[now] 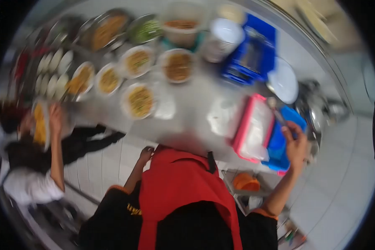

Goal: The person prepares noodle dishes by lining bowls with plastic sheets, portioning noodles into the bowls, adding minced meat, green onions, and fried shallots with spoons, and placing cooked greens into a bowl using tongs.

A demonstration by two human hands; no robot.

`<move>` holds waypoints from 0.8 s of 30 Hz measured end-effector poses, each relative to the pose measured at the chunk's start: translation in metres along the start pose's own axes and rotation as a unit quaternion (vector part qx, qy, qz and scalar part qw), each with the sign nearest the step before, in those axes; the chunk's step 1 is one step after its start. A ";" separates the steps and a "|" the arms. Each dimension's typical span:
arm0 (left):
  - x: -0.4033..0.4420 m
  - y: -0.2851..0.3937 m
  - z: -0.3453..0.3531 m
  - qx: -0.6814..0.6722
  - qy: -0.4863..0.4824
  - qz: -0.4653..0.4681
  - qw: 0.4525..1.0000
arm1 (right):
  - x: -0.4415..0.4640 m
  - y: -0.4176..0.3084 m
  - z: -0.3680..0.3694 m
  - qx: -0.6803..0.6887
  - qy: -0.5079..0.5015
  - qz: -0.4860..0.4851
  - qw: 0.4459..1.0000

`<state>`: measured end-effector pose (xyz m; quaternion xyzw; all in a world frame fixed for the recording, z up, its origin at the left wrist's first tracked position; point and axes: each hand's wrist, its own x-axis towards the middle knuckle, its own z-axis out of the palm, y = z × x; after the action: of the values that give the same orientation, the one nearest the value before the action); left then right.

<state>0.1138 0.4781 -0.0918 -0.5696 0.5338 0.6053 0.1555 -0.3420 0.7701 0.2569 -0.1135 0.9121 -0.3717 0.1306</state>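
My right hand (295, 143) is closed around the handle of a utensil (280, 116), whose far end is blurred above the pink and blue containers. Beneath and beside it lie a pink container (242, 135) holding something white and a blue container (278, 143). My left hand (146, 154) hangs at the table's front edge beside the red apron (183, 175); its fingers look curled but are too small and blurred to read. Several white bowls of food, one of them a bowl (139, 101) with yellow and green pieces, stand on the metal table (187, 112).
A co-worker (33, 183) at the left holds a plate of yellow food (41, 125). Behind the bowls are metal bowls, a tub (183, 21), stacked white containers (224, 39) and a blue crate (252, 50). White lids (282, 80) and shiny metalware (316, 110) lie at the right.
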 end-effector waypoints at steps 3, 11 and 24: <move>-0.005 0.006 -0.003 -0.128 -0.001 -0.078 0.989 | -0.005 -0.047 0.137 0.021 -0.130 -0.140 0.981; -0.034 -0.040 -0.016 -0.147 0.040 -0.111 0.982 | -0.034 -0.117 0.286 -0.033 -0.163 -0.291 0.942; 0.007 -0.049 -0.056 -0.047 -0.002 -0.112 0.993 | -0.034 0.088 -0.128 -0.370 0.308 0.221 0.848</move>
<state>0.1796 0.4474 -0.1084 -0.6314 0.4371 0.6095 0.1969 -0.3609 0.9253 0.2882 0.1717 0.9764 0.0163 -0.1302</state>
